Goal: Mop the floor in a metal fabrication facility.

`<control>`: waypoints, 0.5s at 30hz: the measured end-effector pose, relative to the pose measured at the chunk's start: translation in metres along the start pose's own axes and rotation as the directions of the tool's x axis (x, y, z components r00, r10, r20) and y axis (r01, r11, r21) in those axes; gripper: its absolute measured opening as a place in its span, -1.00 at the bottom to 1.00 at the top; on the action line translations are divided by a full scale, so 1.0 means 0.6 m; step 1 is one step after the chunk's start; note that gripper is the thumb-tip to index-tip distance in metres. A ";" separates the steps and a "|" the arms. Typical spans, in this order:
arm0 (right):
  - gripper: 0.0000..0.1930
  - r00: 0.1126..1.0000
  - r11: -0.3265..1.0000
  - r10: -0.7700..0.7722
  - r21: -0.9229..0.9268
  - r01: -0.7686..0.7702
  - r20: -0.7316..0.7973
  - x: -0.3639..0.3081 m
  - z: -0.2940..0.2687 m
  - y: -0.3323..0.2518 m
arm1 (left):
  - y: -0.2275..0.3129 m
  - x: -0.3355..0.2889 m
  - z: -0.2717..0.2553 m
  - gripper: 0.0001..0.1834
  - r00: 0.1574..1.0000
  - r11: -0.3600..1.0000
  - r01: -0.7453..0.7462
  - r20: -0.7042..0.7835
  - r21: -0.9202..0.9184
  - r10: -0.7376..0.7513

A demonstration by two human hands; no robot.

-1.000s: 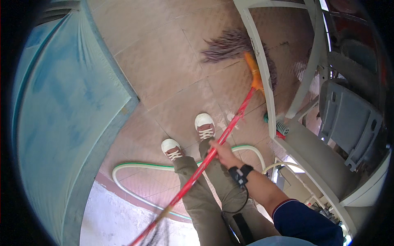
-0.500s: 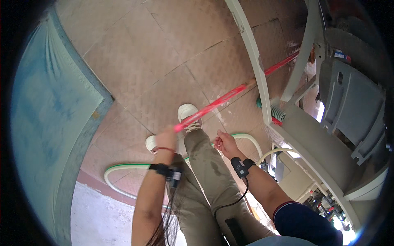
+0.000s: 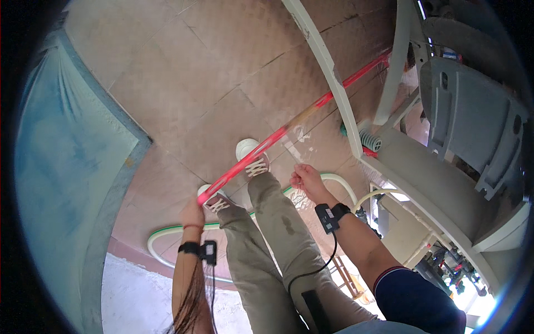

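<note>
My left hand [image 3: 192,214] is closed around the near end of a long red pole [image 3: 245,161]. The pole slants away to the right above my shoes, passes beneath a pale curved frame [image 3: 334,78], and its far end reaches the shadow there. Part of its shaft looks worn to brown. Loosely curled, my right hand [image 3: 307,181] is off the pole and shows nothing between its fingers. Below it, a pale green-striped hose [image 3: 336,181] loops over the floor behind my legs.
Brown floor tiles [image 3: 167,72] carry wet patches near the pole. A blue-and-white panel with a grey edge [image 3: 78,167] stands at left. On the right are a grey plastic part [image 3: 473,122], a pale green coiled piece [image 3: 370,141] and pipes [image 3: 420,250].
My left hand has drawn back toward the lower left with the red pole, which now crosses both shoes. My right hand has barely moved, and the view has shifted slightly.
</note>
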State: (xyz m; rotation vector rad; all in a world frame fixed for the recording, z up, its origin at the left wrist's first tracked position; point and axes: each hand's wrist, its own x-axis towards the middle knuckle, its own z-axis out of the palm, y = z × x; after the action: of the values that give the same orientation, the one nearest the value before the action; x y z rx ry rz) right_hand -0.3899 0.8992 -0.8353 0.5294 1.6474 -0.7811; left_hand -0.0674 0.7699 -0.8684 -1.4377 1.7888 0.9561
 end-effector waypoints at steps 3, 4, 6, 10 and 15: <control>-0.68 0.999 0.998 -0.018 -0.059 0.020 0.035 0.010 0.020 -0.005 | -0.160 -0.081 0.011 -0.78 0.972 0.966 0.222 0.052 0.135 -0.231; -0.66 0.999 0.999 -0.041 -0.028 0.042 0.033 0.004 0.056 -0.005 | -0.251 -0.134 0.021 -0.74 0.954 0.940 0.293 0.008 0.177 -0.299; -0.63 0.997 0.998 -0.070 -0.001 0.070 0.018 0.009 0.086 -0.015 | -0.346 -0.242 0.023 -0.73 0.901 0.879 0.428 -0.031 0.210 -0.432; -0.61 0.998 0.990 -0.045 0.138 0.040 0.037 -0.008 0.119 -0.018 | -0.473 -0.481 -0.005 -0.64 0.809 0.780 0.541 0.058 0.315 -0.585; -0.86 0.995 0.987 0.010 0.158 -0.026 0.100 -0.136 0.209 0.108 | -0.500 -0.666 -0.089 -0.64 0.675 0.676 0.691 0.107 0.255 -0.730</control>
State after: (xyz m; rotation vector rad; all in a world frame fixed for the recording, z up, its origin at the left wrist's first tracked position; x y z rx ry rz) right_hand -0.2421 0.8565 -0.7818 0.6069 1.4950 -0.9164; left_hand 0.3017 0.8886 -0.5486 -1.6438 0.9658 0.4593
